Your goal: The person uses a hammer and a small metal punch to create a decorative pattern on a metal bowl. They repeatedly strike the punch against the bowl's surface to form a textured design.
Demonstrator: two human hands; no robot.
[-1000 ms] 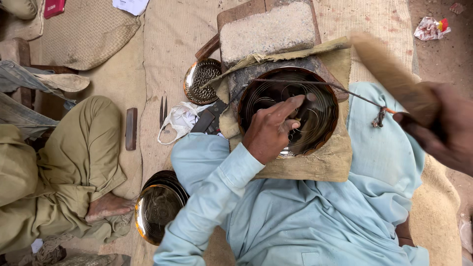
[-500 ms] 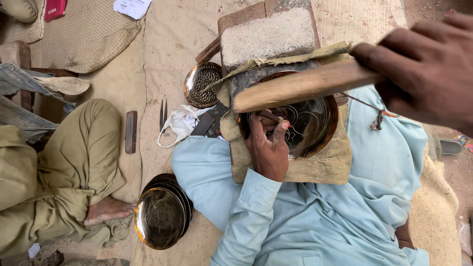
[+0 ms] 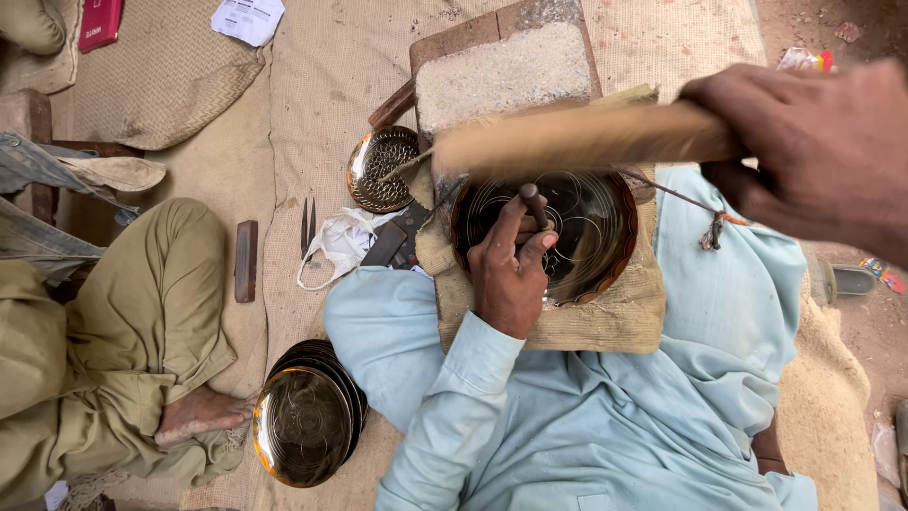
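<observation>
- The fingers of the left hand are pinched round a short dark punch, which is held nearly upright so that its tip meets the inner face of the brass plate directly beneath them.
- The heel of that hand is rested on the plate's near rim, apparently to keep the punch steady over the engraved lines.
- The fingers of the right hand are clenched about the end of a wooden mallet, which is carried just above the punch and lies blurred across the plate's far side.
- The plate is bedded in a folded burlap pad on the lap, under both hands, presumably so that it is cushioned and kept from sliding.
- Beyond the fingers, a stone block is set against the pad's far edge.
- To the left of the fingers lie a pierced brass disc, a crumpled white cloth and thin dark tools.
- Nearer and further left, a stack of brass plates is kept on the mat, beside another person's foot.
</observation>
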